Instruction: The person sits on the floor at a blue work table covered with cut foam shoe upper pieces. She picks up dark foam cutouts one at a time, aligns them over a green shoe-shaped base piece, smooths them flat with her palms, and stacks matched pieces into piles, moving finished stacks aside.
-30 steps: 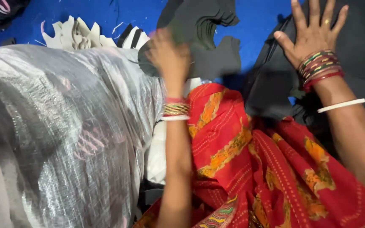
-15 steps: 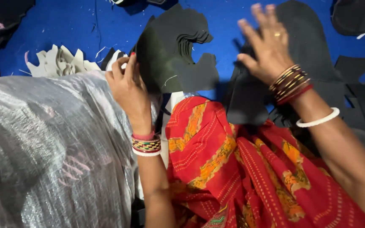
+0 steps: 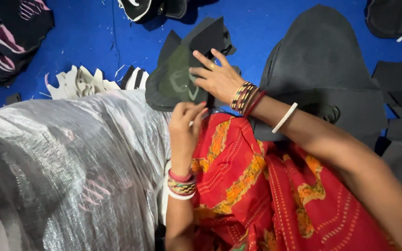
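Note:
My right hand (image 3: 216, 79) lies with spread fingers across a black cut piece of sheet material (image 3: 173, 81) that has faint light lines on it, and holds it tilted up above the blue floor (image 3: 94, 37). Just below the piece's lower edge, my left hand (image 3: 185, 124) has its fingers pinched together on a small white object (image 3: 191, 123); what that object is cannot be made out. Both wrists carry coloured bangles. A red and orange patterned cloth (image 3: 266, 186) covers my lap beneath both arms.
A large shiny grey plastic sack (image 3: 61, 162) fills the left side. White cut shapes (image 3: 77, 83) lie behind it. A big black sheet (image 3: 326, 69) is spread at the right, with more dark cut pieces at the top (image 3: 150, 7), far right (image 3: 401, 107) and far left (image 3: 5, 42).
My right hand came off the big black sheet and moved left onto the lifted piece. My left hand let go of that piece's left side and dropped to its lower edge.

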